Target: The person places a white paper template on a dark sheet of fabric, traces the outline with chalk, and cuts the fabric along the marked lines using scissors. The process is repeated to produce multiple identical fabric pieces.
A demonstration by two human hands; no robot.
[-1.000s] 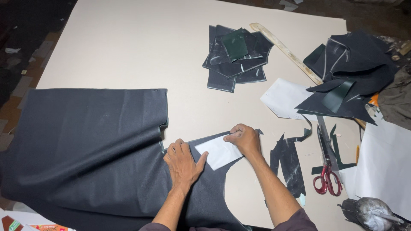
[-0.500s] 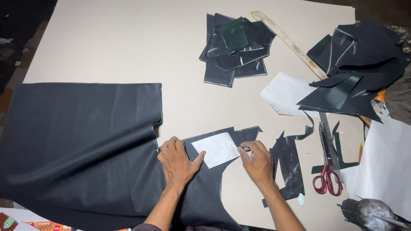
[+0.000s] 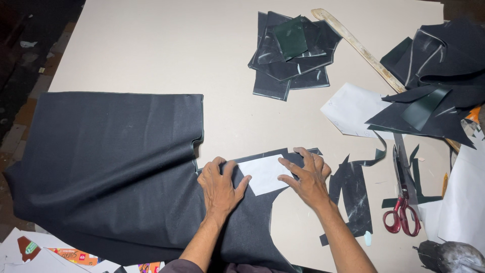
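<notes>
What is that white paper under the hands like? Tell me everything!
The white paper is small, flat and plain, shaped like a slanted four-sided piece with straight cut edges. It lies on the dark cloth near the cloth's cut edge. The left hand presses beside its left edge, and the right hand has fingertips on its right side. Part of it may be hidden.

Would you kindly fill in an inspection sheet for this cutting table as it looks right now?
Surface: pale table, partly covered by cloth.
Job's things: white paper pattern lying on large dark fabric.
Clutter: stack of cut dark pieces, red-handled scissors, wooden curved ruler, offcut strips, white sheet, heap of dark cloth.
Hands: left hand and right hand both flat, pressing the pattern's edges.
Cables: nothing seen.
Surroundings: dark floor left of the table.
</notes>
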